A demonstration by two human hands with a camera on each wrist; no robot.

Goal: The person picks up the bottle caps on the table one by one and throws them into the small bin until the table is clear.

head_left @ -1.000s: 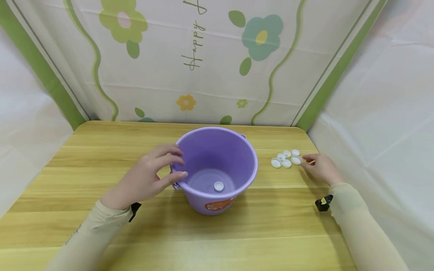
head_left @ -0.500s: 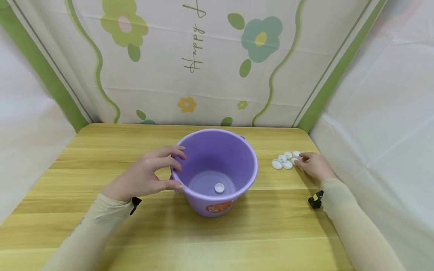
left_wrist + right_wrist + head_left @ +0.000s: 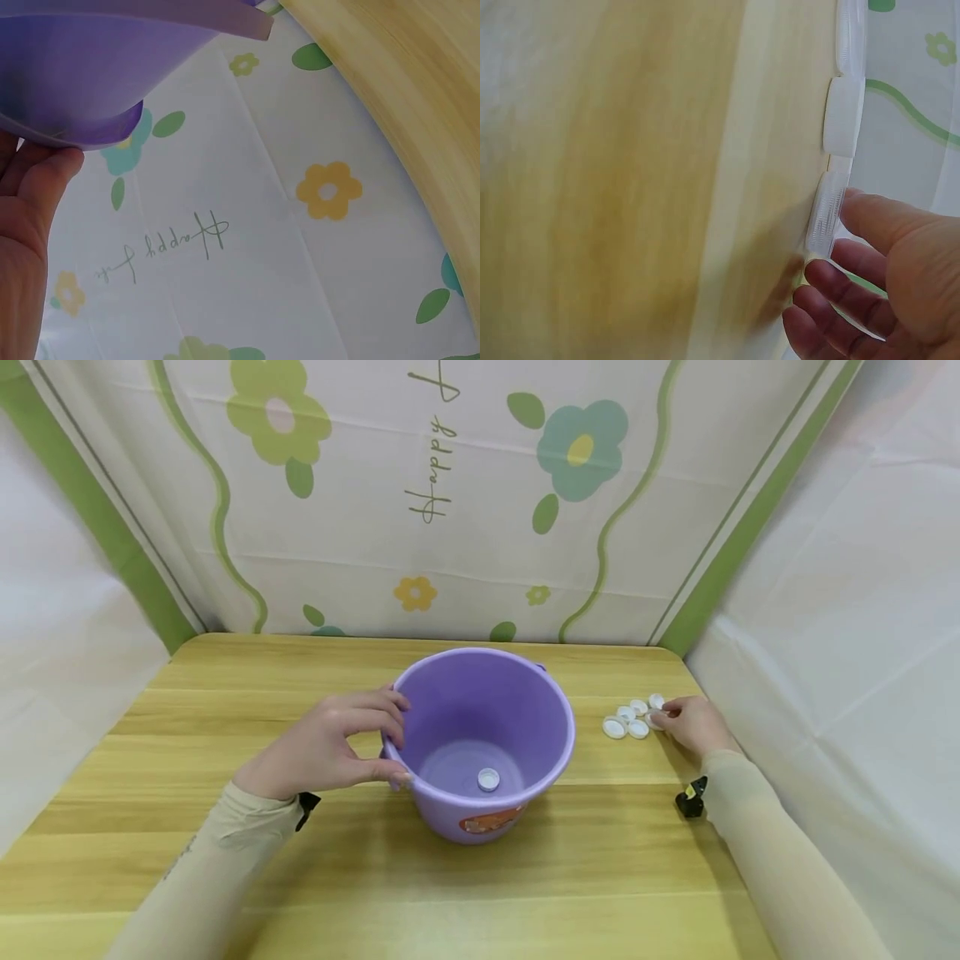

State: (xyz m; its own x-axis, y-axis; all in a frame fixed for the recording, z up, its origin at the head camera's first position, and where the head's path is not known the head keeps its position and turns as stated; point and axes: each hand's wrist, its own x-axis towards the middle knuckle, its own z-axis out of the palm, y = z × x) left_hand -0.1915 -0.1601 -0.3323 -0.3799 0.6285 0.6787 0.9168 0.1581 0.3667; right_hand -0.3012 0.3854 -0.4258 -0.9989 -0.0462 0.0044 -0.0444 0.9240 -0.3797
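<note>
A purple bucket (image 3: 480, 810) stands upright mid-table, one white bottle cap (image 3: 488, 779) lying on its floor. On its left rim is my left hand (image 3: 330, 743), fingers over the edge and thumb along the near side, gripping it. The left wrist view has the thumb up against the purple rim (image 3: 112, 142). Over at the right, my right hand (image 3: 697, 725) pinches the nearest of several white caps (image 3: 826, 214) between thumb and index finger; the other fingers are loosely bent. The remaining caps (image 3: 626, 714) lie flat in a small cluster beside it.
The wooden table (image 3: 480, 902) ends at a white curtain (image 3: 480, 552) printed with flowers, behind the bucket. A plain white sheet (image 3: 862, 693) hangs close to the right forearm. Small dark devices (image 3: 691, 797) are strapped at the wrists.
My right hand has moved left onto the nearest cap and closed thumb and finger on it. My left hand has settled from hovering at the bucket's rim to gripping it.
</note>
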